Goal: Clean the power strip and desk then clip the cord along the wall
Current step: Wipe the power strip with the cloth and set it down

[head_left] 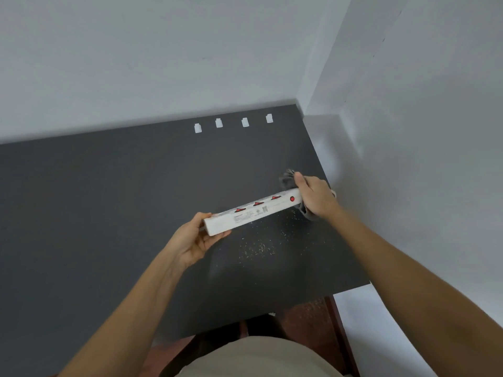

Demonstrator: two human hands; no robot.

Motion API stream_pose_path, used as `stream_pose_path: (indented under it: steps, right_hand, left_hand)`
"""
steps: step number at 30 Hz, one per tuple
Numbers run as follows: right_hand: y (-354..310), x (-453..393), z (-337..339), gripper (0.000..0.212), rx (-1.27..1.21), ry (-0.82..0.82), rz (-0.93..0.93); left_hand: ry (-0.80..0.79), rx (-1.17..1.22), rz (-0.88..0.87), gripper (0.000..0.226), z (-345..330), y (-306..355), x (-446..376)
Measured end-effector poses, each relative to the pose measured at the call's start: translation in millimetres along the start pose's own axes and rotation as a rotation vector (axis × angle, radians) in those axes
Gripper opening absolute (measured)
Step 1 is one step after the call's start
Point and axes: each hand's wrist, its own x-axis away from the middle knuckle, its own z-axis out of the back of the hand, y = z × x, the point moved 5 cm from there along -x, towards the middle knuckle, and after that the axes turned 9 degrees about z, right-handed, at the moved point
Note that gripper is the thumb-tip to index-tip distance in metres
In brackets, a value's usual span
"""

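Above the dark desk, near its right edge, the power strip is held off the surface, tilted, w/ its switch side up. The near end is gripped by the left hand, fingers curled under & thumb on top. The far end is wrapped by the right hand, fingers clenched around a grey cloth pressed against the strip.

Step in hand, as judged: the strip is being wiped. To do it well, the near end should be kept firmly pinched so the strip doesn't twist, & the cloth should be drawn along the full length in one direction, w/ extra passes around the red rocker switches, where dust is likely trapped. Dirt is best carried off the end, not dropped back.

Pale crumbs/debris are scattered on the desk just below the strip, so the desk wipe is not yet done. Four white cord clips are seen in a row at the desk's back edge, by the wall; no cord is seen in them. The cord itself can't be made out. No containers are visible.
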Motion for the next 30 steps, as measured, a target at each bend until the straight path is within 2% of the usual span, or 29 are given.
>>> stream_pose_path:
  steps: [2, 4, 7, 9, 12, 17, 21, 25, 30]
  right_hand:
    - [-4.7, -3.8, -5.7, 0.059, -0.003, -0.07, 0.004]
    - [-6.3, -9.8, -6.0, 0.061, 0.005, -0.065, -0.009]
    - [-7.1, -19.7, -4.8, 0.057, 0.017, -0.066, -0.071]
    - [-5.1, -24.4, -4.6, 0.06, 0.001, -0.066, -0.094]
    - [6.4, -28.9, 2.5, 0.061, 0.005, -0.087, -0.066]
    - [57.3, -18.9, 44.2, 0.06, 0.003, -0.026, -0.144]
    - [36.3, -22.9, 28.6, 0.06, 0.011, -0.052, -0.16]
    - [5.7, -25.2, 4.9, 0.057, -0.074, -0.078, -0.107]
    - [45.7, -13.3, 43.3, 0.059, -0.025, -0.097, -0.091]
  left_hand:
    - [-0.036, -0.021, 0.115, 0.033, 5.4, -4.1, -2.3]
    - [-0.135, -0.116, 0.159, 0.044, 6.2, -4.9, -3.0]
    - [-0.248, -0.218, -0.023, 0.069, -0.4, 6.2, 0.4]
    - [-0.19, -0.323, -0.156, 0.08, -4.5, 10.6, 4.3]
    - [-0.043, -0.403, -0.252, 0.06, -7.1, 16.7, 5.9]
    - [0.119, -0.31, -0.178, 0.035, 6.1, 33.3, 10.1]
    - [0.124, -0.261, -0.126, 0.03, 2.3, 23.3, 5.7]
    - [0.085, -0.206, -0.165, 0.029, -2.1, 26.2, 3.1]
    - [0.036, -0.29, -0.264, 0.029, 35.7, 51.6, 13.8]
